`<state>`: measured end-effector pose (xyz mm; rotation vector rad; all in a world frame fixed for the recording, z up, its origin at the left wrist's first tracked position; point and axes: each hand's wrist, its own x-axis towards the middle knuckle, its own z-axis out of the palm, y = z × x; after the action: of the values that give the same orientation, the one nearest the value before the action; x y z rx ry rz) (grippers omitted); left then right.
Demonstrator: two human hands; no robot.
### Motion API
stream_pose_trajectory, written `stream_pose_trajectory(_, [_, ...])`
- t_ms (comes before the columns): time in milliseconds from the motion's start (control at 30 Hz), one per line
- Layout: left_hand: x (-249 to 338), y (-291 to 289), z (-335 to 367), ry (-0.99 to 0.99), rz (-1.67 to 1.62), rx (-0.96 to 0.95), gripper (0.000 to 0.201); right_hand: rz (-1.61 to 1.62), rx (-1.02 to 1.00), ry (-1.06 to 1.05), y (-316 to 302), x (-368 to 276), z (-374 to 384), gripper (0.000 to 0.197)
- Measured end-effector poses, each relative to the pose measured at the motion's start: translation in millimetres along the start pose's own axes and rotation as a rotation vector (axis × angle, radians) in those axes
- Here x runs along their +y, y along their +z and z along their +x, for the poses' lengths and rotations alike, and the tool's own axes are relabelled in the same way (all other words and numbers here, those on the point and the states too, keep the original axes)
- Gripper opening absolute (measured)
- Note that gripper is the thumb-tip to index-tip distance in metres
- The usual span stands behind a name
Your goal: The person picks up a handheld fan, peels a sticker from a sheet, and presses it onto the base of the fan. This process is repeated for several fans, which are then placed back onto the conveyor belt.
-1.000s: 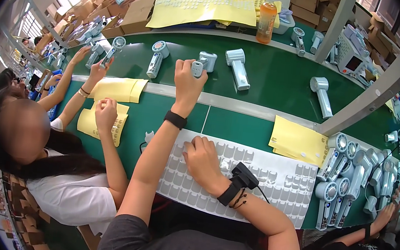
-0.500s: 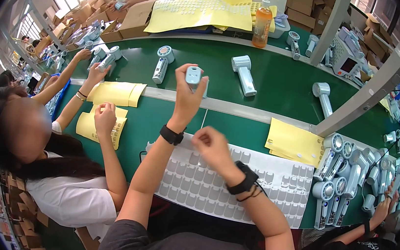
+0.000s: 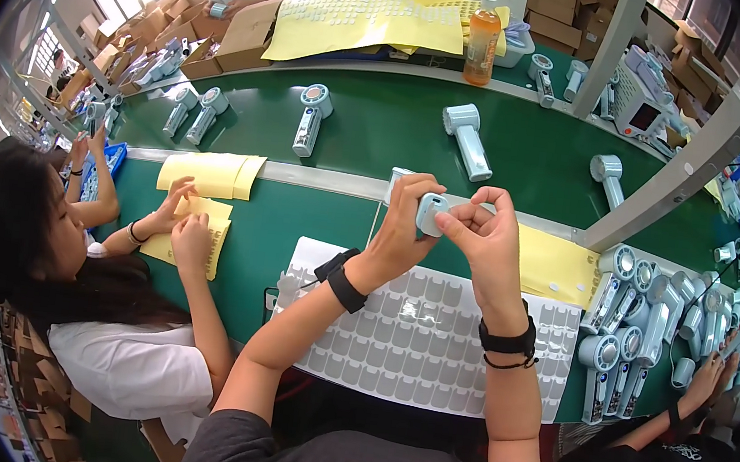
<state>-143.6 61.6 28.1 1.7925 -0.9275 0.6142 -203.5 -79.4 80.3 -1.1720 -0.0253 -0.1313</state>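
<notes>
In my left hand (image 3: 402,226) is a light blue handheld fan (image 3: 432,216), the rounded end of its handle turned up toward me. The fingers wrap around its body, and most of the fan is hidden behind them. My right hand (image 3: 492,245) meets the fan from the right, thumb and forefinger pressed together at the edge of that rounded end. Whatever lies between those fingertips is too small to make out. Below both hands, a white sheet (image 3: 317,251) with rows of grey stickers lies on the green table.
More fans (image 3: 310,119) lie spaced along the green belt (image 3: 374,113) beyond the metal rail. Upright fans (image 3: 598,353) crowd the right side, near a slanted metal post (image 3: 668,178). Yellow sheets (image 3: 558,262) lie on the right. A co-worker (image 3: 130,331) sits close on my left.
My left hand has come nearer and rightward with the fan. My right hand has risen from the sheet to the fan's end. Fans on the belt have shifted slightly right; the left co-worker's hand has left them.
</notes>
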Motion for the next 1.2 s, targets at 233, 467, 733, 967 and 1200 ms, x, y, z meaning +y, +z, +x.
stream_pose_trajectory(233, [3.6,1.5,-2.9,0.024,0.032,-0.024,0.064,-0.041,0.041,0.024,1.2,-3.7,-3.2,0.042])
stream_pose_trajectory(467, [4.2,0.2,-3.4,0.045,0.058,-0.055,0.066,-0.089,0.055,0.029,-0.8,-2.9,-2.7,0.042])
stream_pose_trajectory(733, [6.5,0.9,-3.9,0.052,0.092,-0.035,0.066,-0.098,0.066,0.022,1.2,-0.7,-2.4,0.041])
stream_pose_trajectory(967, [7.4,3.0,-5.8,0.066,0.107,0.003,0.067,-0.367,0.135,0.021,10.1,-9.5,-6.8,0.042])
stream_pose_trajectory(1200, [15.9,-9.0,2.3,0.113,0.011,-0.099,0.054,-0.685,0.046,0.005,-13.6,-8.1,-0.4,0.038])
